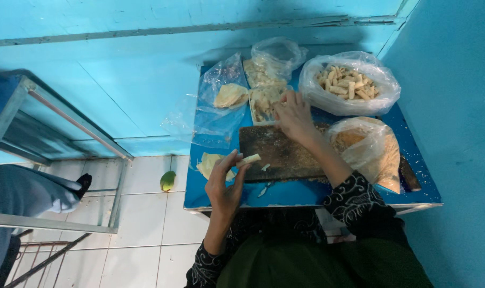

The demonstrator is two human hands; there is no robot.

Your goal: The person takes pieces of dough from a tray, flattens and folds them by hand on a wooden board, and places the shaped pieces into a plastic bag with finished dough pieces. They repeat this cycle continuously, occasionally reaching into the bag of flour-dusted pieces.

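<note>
1. Head view: the left hand (225, 184) is raised over the near-left part of the blue table (306, 193), fingers pinched on a small pale roll (249, 159) that sticks out toward 2 o'clock from the fingertips.
2. Just behind that hand, at its 11 o'clock, a stack of thin pale wrappers (209, 163) lies on the table, partly hidden by the thumb.
3. The right hand (294, 116) reaches far forward, toward 12 o'clock, with fingers spread and resting on the white tray (263, 101) of pale filling; whether it grips anything there cannot be told.
4. A dark wooden board (280, 152) lies in the middle of the table, under the right wrist, with crumbs scattered over it.
5. At 1 o'clock from the board sits an open clear bag (349, 82) full of finished rolls.
6. At 3 o'clock from the board lies a second bag (368, 152) holding orange-brown crumbs, touching the board's right edge.
7. At 11 o'clock from the board a flat plastic sheet (213, 114) carries a folded yellow wrapper (230, 95).
8. On the white floor tiles, at 9 o'clock from the table and well apart from the hands, lies a green fruit (167, 181).
9. At the far left edge, another person's leg (23, 192) in blue-grey cloth shows beside a metal frame (71, 226).
</note>
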